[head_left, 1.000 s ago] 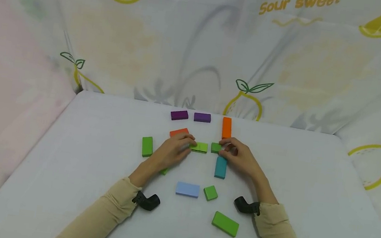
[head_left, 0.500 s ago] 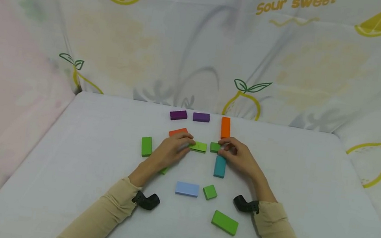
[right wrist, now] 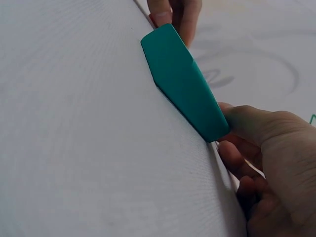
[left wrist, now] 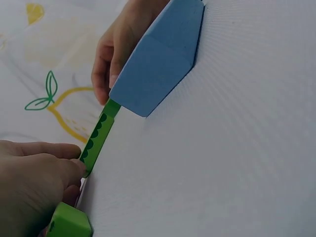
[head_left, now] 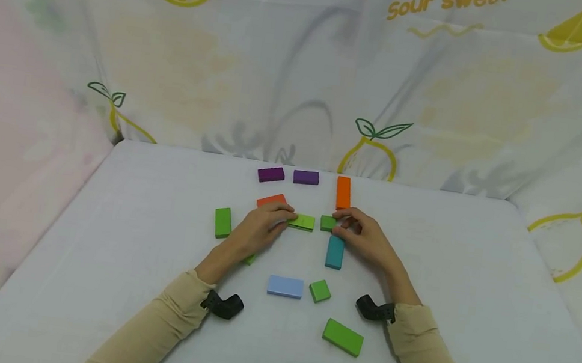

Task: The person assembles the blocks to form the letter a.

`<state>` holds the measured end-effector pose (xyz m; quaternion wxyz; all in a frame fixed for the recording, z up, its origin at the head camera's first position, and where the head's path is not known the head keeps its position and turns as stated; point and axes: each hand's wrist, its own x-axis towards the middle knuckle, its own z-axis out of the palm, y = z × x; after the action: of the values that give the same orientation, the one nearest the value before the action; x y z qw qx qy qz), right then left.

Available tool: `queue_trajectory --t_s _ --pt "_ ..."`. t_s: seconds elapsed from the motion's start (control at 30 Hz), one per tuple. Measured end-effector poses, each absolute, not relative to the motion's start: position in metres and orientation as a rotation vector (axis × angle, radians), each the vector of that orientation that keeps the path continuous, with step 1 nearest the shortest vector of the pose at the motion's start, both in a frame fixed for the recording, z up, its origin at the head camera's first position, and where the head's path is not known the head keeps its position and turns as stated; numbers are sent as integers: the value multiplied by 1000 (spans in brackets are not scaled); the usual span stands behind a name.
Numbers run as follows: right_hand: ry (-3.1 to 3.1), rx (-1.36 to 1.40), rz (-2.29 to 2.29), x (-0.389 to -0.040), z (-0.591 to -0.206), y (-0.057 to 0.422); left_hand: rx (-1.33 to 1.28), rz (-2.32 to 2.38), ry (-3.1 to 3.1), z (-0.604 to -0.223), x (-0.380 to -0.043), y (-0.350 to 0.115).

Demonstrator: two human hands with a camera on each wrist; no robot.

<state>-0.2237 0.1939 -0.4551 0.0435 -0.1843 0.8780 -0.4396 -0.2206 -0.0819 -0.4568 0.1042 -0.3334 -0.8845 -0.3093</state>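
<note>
In the head view my left hand (head_left: 262, 226) pinches the left end of a flat lime-green block (head_left: 304, 223), whose dark scalloped edge shows in the left wrist view. Just right of it, with a narrow gap between, lies a small green block (head_left: 326, 223). My right hand (head_left: 365, 236) has thumb and fingertips at that small block's right end, pinching it. A teal block (head_left: 334, 253) lies directly below the right thumb and hides the small block in the right wrist view. An orange block (head_left: 343, 193) stretches away beyond the right fingertips; a red-orange block (head_left: 271, 199) is partly behind my left hand.
Two purple blocks (head_left: 306, 177) lie near the table's (head_left: 147, 285) back edge. A green block (head_left: 223, 223) sits left of my left hand, another (head_left: 250, 259) mostly under that wrist. Nearer me are a light blue block (head_left: 285, 287), a green square (head_left: 320, 291) and a long green block (head_left: 342, 337).
The whole head view has shifted slightly. Both hands stay at the same blocks, and no block has visibly changed place.
</note>
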Motion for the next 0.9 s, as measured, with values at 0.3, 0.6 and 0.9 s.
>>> queue_trajectory --t_s 0.3,0.6,0.9 --pt "2709 -558 -1317 -223 -453 191 -982 -913 -2601 -458 -222 -83" --pt "2668 -541 -1348 -217 -439 186 -968 -885 -2626 -453 -221 -78" --pt "2693 -546 -1328 -224 -455 193 -959 -875 -2642 -452 -219 -70"
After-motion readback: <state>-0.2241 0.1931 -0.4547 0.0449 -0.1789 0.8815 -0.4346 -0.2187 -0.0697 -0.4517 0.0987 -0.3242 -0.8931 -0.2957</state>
